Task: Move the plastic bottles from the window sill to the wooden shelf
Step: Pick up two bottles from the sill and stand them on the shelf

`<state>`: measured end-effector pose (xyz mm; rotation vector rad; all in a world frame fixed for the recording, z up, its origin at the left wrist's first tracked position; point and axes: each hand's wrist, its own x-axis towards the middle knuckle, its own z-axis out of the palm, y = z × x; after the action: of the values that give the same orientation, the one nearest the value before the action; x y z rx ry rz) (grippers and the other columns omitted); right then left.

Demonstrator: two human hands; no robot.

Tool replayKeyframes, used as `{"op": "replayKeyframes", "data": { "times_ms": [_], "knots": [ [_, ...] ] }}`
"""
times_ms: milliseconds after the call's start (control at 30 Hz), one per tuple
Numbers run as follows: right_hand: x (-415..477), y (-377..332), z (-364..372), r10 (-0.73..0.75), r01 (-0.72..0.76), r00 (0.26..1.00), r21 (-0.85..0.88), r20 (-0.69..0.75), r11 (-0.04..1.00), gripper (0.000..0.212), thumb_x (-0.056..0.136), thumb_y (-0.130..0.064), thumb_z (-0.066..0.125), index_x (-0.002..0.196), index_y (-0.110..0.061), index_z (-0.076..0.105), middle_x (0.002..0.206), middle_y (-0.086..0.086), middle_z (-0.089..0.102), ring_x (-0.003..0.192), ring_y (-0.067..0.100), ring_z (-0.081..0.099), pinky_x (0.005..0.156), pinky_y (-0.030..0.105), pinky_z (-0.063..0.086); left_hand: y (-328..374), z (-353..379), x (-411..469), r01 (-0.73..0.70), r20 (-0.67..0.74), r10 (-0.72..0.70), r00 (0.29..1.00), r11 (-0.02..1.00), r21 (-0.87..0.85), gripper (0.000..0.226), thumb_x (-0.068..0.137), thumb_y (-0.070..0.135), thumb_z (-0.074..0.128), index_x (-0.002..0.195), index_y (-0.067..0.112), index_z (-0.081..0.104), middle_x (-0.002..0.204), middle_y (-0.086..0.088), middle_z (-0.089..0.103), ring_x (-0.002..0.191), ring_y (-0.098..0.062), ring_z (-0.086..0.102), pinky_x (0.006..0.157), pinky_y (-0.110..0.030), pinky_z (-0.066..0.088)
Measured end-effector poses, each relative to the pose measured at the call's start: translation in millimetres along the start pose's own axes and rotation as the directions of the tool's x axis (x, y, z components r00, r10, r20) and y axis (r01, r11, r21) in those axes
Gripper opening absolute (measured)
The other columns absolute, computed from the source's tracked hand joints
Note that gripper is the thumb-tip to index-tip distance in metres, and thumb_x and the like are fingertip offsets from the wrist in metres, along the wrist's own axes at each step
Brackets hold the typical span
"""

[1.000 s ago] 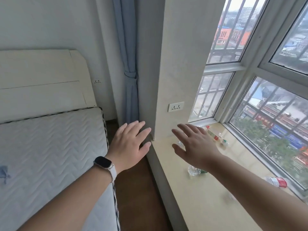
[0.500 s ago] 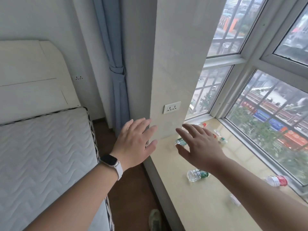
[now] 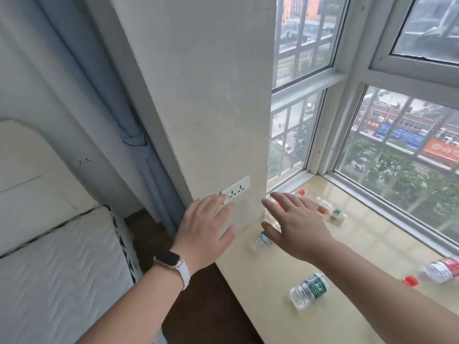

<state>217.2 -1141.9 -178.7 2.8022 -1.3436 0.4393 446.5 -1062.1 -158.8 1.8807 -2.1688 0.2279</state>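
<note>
Several clear plastic bottles lie on their sides on the beige window sill (image 3: pixel 360 234). A green-labelled bottle (image 3: pixel 309 290) lies near the sill's front edge, under my right forearm. Another green-labelled bottle (image 3: pixel 262 240) is partly hidden behind my right hand (image 3: pixel 294 225), which hovers open above it. Red-labelled bottles (image 3: pixel 325 208) lie beyond that hand near the window corner. At the far right lies a red-labelled bottle (image 3: pixel 440 269) with a loose red cap (image 3: pixel 410 281) beside it. My left hand (image 3: pixel 207 229), wearing a watch, is open near the wall. No wooden shelf is in view.
A wall pillar with a white socket plate (image 3: pixel 236 189) stands left of the sill. A blue curtain (image 3: pixel 139 135) hangs beside it. A bed with a white mattress (image 3: pixel 57 276) and pale headboard fills the left. Dark wooden floor (image 3: pixel 198 306) runs between bed and sill.
The view has moved closer to the sill and turned right. Both hands have reached forward toward the bottles, staying open. The bottles themselves have not moved.
</note>
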Motion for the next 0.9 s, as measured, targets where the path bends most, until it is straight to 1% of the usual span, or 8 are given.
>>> {"op": "replayKeyframes", "data": {
  "times_ms": [167, 367, 467, 533, 633, 700, 800, 900],
  "knots": [
    [20.0, 23.7, 13.9, 0.037, -0.037, 0.999, 0.013, 0.036, 0.999, 0.054, 0.090, -0.054, 0.042, 0.128, -0.019, 0.059, 0.129, 0.008, 0.060, 0.117, 0.032, 0.056, 0.094, 0.043, 0.043, -4.4, 18.0, 44.3, -0.085, 0.021, 0.084, 0.996, 0.995, 0.050, 0.043, 0.091, 0.043, 0.048, 0.123, 0.020, 0.063, 0.134, -0.006, 0.060, 0.124, -0.027, 0.054, 0.108, -0.045, 0.033],
    [16.8, 59.1, 8.9, 0.176, -0.176, 0.984, 0.001, 0.013, 0.984, 0.051, 0.089, -0.051, 0.044, 0.124, -0.018, 0.064, 0.126, 0.008, 0.063, 0.116, 0.031, 0.058, 0.095, 0.038, 0.030, 6.5, 44.2, 90.6, -0.177, 0.039, 0.177, 0.983, 0.984, -0.008, 0.042, 0.089, 0.041, 0.049, 0.119, 0.018, 0.066, 0.129, -0.008, 0.063, 0.119, -0.030, 0.059, 0.102, -0.049, 0.045],
    [8.6, 78.6, 8.2, 0.259, -0.258, 0.965, -0.010, 0.047, 0.966, 0.052, 0.089, -0.051, 0.043, 0.124, -0.019, 0.063, 0.127, 0.007, 0.063, 0.117, 0.030, 0.057, 0.095, 0.041, 0.038, 16.3, 59.6, 118.6, -0.242, 0.036, 0.243, 0.969, 0.969, -0.040, 0.040, 0.088, 0.040, 0.049, 0.117, 0.017, 0.067, 0.126, -0.008, 0.064, 0.116, -0.030, 0.059, 0.100, -0.049, 0.046],
    [0.7, 88.3, 11.1, 0.326, -0.326, 0.943, -0.009, 0.071, 0.945, 0.052, 0.089, -0.051, 0.043, 0.126, -0.020, 0.062, 0.130, 0.005, 0.061, 0.117, 0.029, 0.056, 0.096, 0.041, 0.039, 24.6, 72.2, 133.2, -0.303, 0.012, 0.304, 0.953, 0.951, -0.060, 0.040, 0.088, 0.039, 0.050, 0.117, 0.017, 0.066, 0.123, -0.008, 0.064, 0.113, -0.029, 0.059, 0.100, -0.046, 0.041],
    [-13.5, 96.7, 17.7, 0.430, -0.427, 0.898, -0.043, 0.094, 0.903, 0.051, 0.088, -0.052, 0.043, 0.124, -0.020, 0.063, 0.130, 0.005, 0.061, 0.115, 0.029, 0.056, 0.097, 0.038, 0.034, 36.3, 93.4, 151.8, -0.401, -0.025, 0.401, 0.916, 0.908, -0.120, 0.041, 0.088, 0.038, 0.051, 0.117, 0.016, 0.067, 0.123, -0.008, 0.065, 0.112, -0.029, 0.059, 0.097, -0.041, 0.035],
    [-23.7, 100.8, 22.3, 0.504, -0.500, 0.857, -0.068, 0.107, 0.864, 0.050, 0.087, -0.052, 0.044, 0.118, -0.019, 0.065, 0.126, 0.005, 0.063, 0.113, 0.029, 0.059, 0.094, 0.040, 0.042, 42.6, 108.2, 163.0, -0.454, -0.029, 0.456, 0.890, 0.875, -0.168, 0.040, 0.088, 0.039, 0.051, 0.117, 0.017, 0.067, 0.124, -0.007, 0.065, 0.114, -0.027, 0.056, 0.095, -0.040, 0.036],
    [-35.7, 103.6, 28.8, 0.629, -0.621, 0.765, -0.099, 0.140, 0.777, 0.051, 0.086, -0.052, 0.043, 0.117, -0.018, 0.065, 0.123, 0.008, 0.064, 0.110, 0.030, 0.061, 0.089, 0.041, 0.049, 47.2, 130.3, 179.6, -0.511, -0.014, 0.524, 0.852, 0.825, -0.241, 0.038, 0.087, 0.039, 0.051, 0.116, 0.020, 0.067, 0.124, -0.005, 0.064, 0.116, -0.023, 0.050, 0.094, -0.038, 0.035],
    [-41.8, 105.2, 42.4, 0.736, -0.726, 0.657, -0.128, 0.165, 0.676, 0.054, 0.084, -0.052, 0.042, 0.118, -0.018, 0.067, 0.121, 0.008, 0.066, 0.107, 0.029, 0.063, 0.089, 0.040, 0.048, 45.5, 155.5, 198.4, -0.563, 0.015, 0.592, 0.806, 0.773, -0.294, 0.037, 0.086, 0.038, 0.051, 0.111, 0.019, 0.069, 0.120, -0.003, 0.065, 0.114, -0.022, 0.052, 0.093, -0.036, 0.036]
  ]
}}
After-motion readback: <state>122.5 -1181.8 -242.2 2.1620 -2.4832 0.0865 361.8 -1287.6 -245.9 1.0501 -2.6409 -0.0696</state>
